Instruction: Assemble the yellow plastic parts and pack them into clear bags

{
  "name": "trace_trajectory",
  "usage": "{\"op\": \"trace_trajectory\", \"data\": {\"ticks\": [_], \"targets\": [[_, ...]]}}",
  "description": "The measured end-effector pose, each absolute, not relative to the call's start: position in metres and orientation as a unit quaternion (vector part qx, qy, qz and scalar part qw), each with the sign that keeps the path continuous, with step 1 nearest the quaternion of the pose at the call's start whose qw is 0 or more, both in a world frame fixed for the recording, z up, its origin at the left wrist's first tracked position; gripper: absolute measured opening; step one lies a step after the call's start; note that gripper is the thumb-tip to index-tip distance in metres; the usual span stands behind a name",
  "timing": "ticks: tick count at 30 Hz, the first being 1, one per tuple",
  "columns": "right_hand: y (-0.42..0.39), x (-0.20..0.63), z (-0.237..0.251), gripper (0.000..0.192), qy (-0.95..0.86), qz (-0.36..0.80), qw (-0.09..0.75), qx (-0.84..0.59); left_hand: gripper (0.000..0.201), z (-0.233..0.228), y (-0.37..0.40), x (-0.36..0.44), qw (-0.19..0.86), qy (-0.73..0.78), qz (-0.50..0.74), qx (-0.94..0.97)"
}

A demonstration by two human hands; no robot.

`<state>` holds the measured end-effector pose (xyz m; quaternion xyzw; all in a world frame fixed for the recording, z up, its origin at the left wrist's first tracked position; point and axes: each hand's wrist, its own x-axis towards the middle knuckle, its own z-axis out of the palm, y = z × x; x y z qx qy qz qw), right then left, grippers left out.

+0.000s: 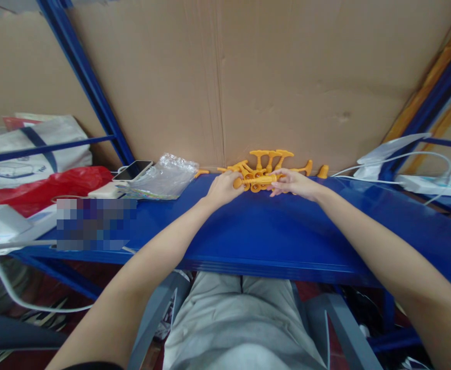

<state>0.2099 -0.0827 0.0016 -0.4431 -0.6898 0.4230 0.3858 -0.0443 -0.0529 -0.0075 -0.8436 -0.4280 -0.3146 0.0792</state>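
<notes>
Head view: we see both bare hands just in front of a yellow pile (258, 164) of toy-like plastic pieces, and we take that pile as our landmark. Between the hands, right before the pile, is a ribbed yellow piece (263, 180), lying crosswise. The left hand (225, 187) grasps its left end, the fingers curled around it, and the right hand (296, 185) grips its right end with thumb and fingertips, other fingers loosely spread. Whether the piece touches those behind it we cannot tell. Several T-shaped pieces stand up at the back of the pile, close to the cardboard wall (306, 77) behind it. Just right of the pile we find a short yellow peg (323, 171). To its left we see a clear plastic bag (169, 177), beyond that a phone (133, 171), and farther left a red bag (55, 187) in front of a white cloth bag (65, 139). The blue table (287, 226) carries the pile and stretches out in front of it.
</notes>
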Motion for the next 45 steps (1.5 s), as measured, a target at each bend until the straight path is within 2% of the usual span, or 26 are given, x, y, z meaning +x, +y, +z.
{"op": "trace_trajectory", "data": {"ticks": [2, 4, 10, 16, 19, 23, 26, 31, 41, 45], "targets": [[-0.083, 0.208, 0.001, 0.021, -0.682, 0.435, 0.382, -0.446, 0.026, -0.006, -0.054, -0.045, 0.074, -0.426, -0.315, -0.845], [-0.083, 0.205, 0.000, 0.023, -0.680, 0.450, 0.374, -0.443, 0.025, -0.006, -0.055, -0.046, 0.073, -0.423, -0.315, -0.846], [-0.084, 0.195, 0.000, 0.055, -0.652, 0.446, 0.393, -0.471, 0.023, -0.008, -0.052, -0.046, 0.081, -0.408, -0.322, -0.850], [-0.083, 0.191, 0.000, 0.066, -0.635, 0.437, 0.375, -0.516, 0.023, -0.011, -0.048, -0.045, 0.076, -0.407, -0.331, -0.848], [-0.081, 0.196, -0.001, 0.062, -0.637, 0.461, 0.361, -0.501, 0.025, -0.012, -0.046, -0.045, 0.079, -0.412, -0.340, -0.842], [-0.082, 0.202, -0.002, 0.035, -0.661, 0.462, 0.356, -0.472, 0.022, -0.013, -0.045, -0.046, 0.087, -0.417, -0.345, -0.837], [-0.084, 0.202, -0.001, 0.040, -0.666, 0.433, 0.392, -0.465, 0.022, -0.014, -0.045, -0.046, 0.097, -0.419, -0.347, -0.834], [-0.086, 0.199, 0.001, 0.018, -0.665, 0.414, 0.417, -0.461, 0.022, -0.016, -0.045, -0.046, 0.110, -0.405, -0.359, -0.834], [-0.088, 0.194, 0.003, 0.045, -0.663, 0.411, 0.450, -0.435, 0.022, -0.015, -0.049, -0.047, 0.126, -0.384, -0.377, -0.833], [-0.088, 0.187, 0.002, 0.049, -0.629, 0.429, 0.475, -0.442, 0.024, -0.015, -0.051, -0.046, 0.135, -0.380, -0.384, -0.831]]}}
